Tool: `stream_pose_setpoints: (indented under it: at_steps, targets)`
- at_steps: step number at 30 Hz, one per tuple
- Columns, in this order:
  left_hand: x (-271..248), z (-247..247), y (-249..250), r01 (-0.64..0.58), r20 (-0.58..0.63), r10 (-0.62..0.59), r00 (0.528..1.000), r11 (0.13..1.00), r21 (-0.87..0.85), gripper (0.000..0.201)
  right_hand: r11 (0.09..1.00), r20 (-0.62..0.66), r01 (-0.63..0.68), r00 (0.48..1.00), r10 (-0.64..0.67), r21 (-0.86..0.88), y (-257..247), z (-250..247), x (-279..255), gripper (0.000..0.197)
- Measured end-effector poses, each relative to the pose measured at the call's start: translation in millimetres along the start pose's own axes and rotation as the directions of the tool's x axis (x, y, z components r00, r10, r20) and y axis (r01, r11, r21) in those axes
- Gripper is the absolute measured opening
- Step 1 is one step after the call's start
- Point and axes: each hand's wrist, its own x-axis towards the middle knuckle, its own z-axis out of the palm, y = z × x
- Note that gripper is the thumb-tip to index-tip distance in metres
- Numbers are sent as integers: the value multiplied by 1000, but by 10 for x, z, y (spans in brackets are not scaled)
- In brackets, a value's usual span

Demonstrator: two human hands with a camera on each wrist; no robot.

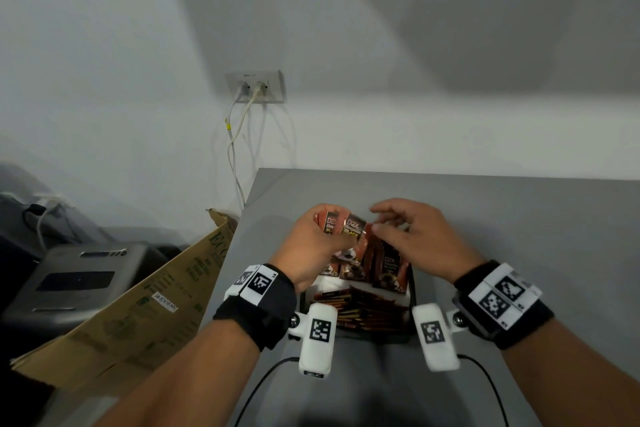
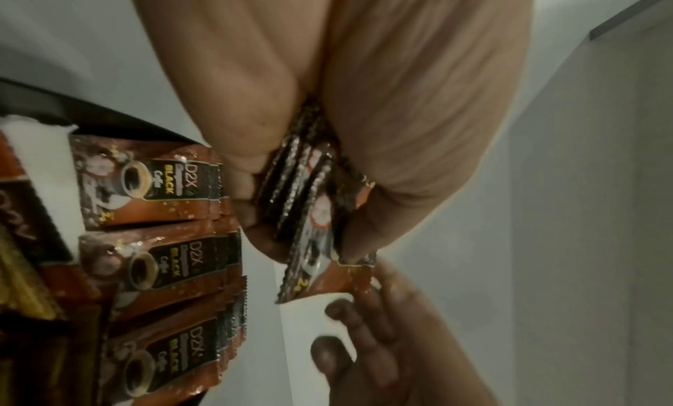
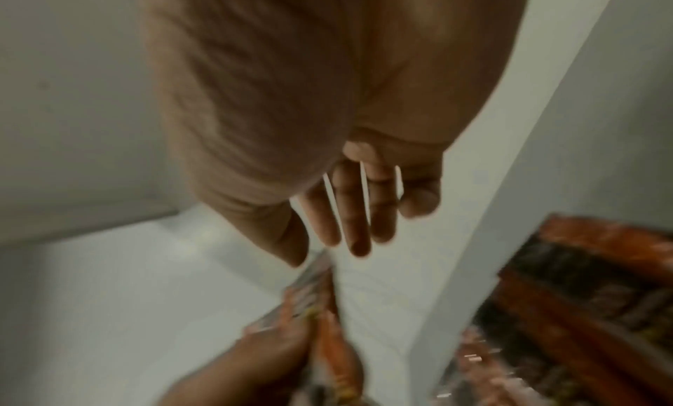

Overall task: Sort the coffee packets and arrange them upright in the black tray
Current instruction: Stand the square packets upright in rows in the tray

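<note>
A small bundle of D2X black coffee sachets [image 1: 341, 224] is gripped in the left hand [image 1: 311, 246], the fingers curled round the bundle and the printed tops fanned above the knuckles. In the left wrist view several sachets are seen pressed edge to edge between palm and fingers. The right hand [image 1: 415, 236] is held just to the right of the bundle, fingers loosely extended and parted, nothing grasped; its fingertips [image 2: 338, 308] are seen close to the lower corner of the outermost sachet, though contact cannot be confirmed.

The black tray [image 1: 412, 302] lies directly beneath both hands on the grey table [image 1: 519, 218]. Rows of matching sachets [image 1: 389, 267] are already stood upright in its far part, while darker brown packets [image 1: 363, 312] are stacked in its near part.

The step in hand is judged to be the squaring of the held bundle before it is set down. It would be done well if the loose edges were tapped level by the free hand, all faces turned the same way, and the bundle lowered as one block against the standing rows, so that support is given from behind. The grip should be eased only once the bases are seated, lest the slippery foil sachets splay or topple their neighbours.
</note>
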Motion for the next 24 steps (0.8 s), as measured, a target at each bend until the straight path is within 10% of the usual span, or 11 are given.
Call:
stream_pose_setpoints:
  at_steps: [11, 24]
  targets:
    - [34, -298, 7, 6, -329, -31, 944, 997, -77, 28, 962, 147, 13, 989, 28, -273, -232, 241, 409, 23]
    - [-33, -351, -35, 44, -266, -57, 962, 998, -54, 24, 864, 383, 94, 916, 120, -495, -131, 843, 573, 30]
